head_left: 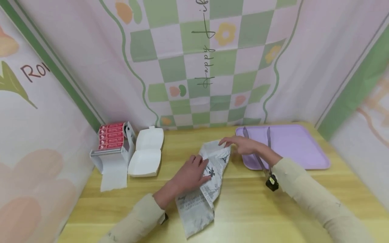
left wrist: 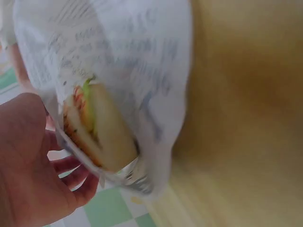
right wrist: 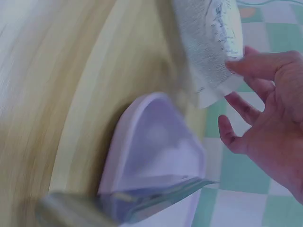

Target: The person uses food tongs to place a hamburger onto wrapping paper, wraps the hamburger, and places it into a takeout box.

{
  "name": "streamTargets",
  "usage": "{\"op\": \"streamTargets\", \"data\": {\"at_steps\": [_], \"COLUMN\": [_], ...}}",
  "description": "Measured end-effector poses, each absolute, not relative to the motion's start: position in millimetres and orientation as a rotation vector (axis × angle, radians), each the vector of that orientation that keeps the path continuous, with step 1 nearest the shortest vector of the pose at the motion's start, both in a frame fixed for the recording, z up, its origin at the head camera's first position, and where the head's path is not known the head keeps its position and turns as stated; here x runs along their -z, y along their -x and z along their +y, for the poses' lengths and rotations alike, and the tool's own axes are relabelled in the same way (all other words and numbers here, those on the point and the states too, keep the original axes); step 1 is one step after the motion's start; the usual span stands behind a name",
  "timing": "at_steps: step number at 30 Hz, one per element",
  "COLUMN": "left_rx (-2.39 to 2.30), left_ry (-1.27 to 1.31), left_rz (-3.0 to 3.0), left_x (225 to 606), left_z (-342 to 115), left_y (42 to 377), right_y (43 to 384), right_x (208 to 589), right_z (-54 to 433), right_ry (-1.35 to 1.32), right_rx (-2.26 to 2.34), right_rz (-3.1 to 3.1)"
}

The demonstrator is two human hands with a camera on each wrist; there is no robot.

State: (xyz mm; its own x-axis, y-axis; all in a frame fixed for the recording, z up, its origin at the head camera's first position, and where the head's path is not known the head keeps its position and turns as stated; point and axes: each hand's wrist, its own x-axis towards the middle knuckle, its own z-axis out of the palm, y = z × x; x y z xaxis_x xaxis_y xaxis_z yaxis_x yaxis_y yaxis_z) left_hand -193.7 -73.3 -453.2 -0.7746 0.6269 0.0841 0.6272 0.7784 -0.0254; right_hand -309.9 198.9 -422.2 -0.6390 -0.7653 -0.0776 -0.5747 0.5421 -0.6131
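A filled sandwich (left wrist: pixel 111 127) lies in a fold of printed paper (head_left: pixel 217 184), its cut face with green and orange filling showing at the paper's open edge in the left wrist view. The left hand (head_left: pixel 189 172) grips the paper along its left side, fingers bent at the edge and the thumb laid across the print. At the paper's far end, the right hand (head_left: pixel 243 145) seems to pinch a corner between thumb and forefinger, though blur in the right wrist view softens the contact. Right of the paper is a purple tray (head_left: pixel 291 148), with metal tongs (right wrist: pixel 163 201) lying over its rim. Left of the paper, an open white box (head_left: pixel 147 152) sits beside a dispenser (head_left: pixel 131 141) with a red label roll (head_left: pixel 111 136). Under the paper is the wooden surface (head_left: pixel 136 206); beyond it hangs a checked cloth (head_left: pixel 194 67).
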Motion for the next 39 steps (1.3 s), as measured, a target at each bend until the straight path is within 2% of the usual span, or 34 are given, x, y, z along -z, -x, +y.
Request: {"op": "streamTargets", "data": {"at_steps": [8, 13, 16, 18, 23, 28, 35, 39], "left_rx": [-0.057, -0.108, -0.154, -0.238, -0.288, -0.151, -0.257, -0.253], "left_ry": [1.107, 1.047, 0.97, 0.953, 0.86, 0.763, 0.716, 0.698], "left_rz": [-2.96, -2.994, -3.003, -2.961, -2.843, -2.82, -2.826, -2.843], "left_x": [463.5, 461.2, 456.2, 451.4, 447.5, 456.1, 463.9, 464.8], "left_z": [-75.4, -73.7, -69.3, -65.6, -60.2, -59.5, -55.8, -52.4], "left_y": [186.4, 184.6, 178.9, 173.3, 163.3, 162.5, 162.8, 161.8], "right_y": [336.3, 338.6, 318.4, 294.5, 224.5, 169.3, 152.5, 148.5], "right_x": [435.6, 440.3, 434.5, 427.8, 420.6, 433.0, 460.3, 465.7], "right_z": [206.6, 204.5, 207.5, 211.4, 215.4, 202.1, 175.2, 177.7], "right_ry": [1.033, 0.996, 0.95, 0.94, 1.108, 1.087, 1.114, 1.133], "right_rx": [0.963, 1.033, 1.03, 1.03, 0.998, 0.742, 0.016, -0.136], "right_rz": [2.232, 2.478, 2.721, 2.804, 2.747, 2.719, 3.276, 3.399]}}
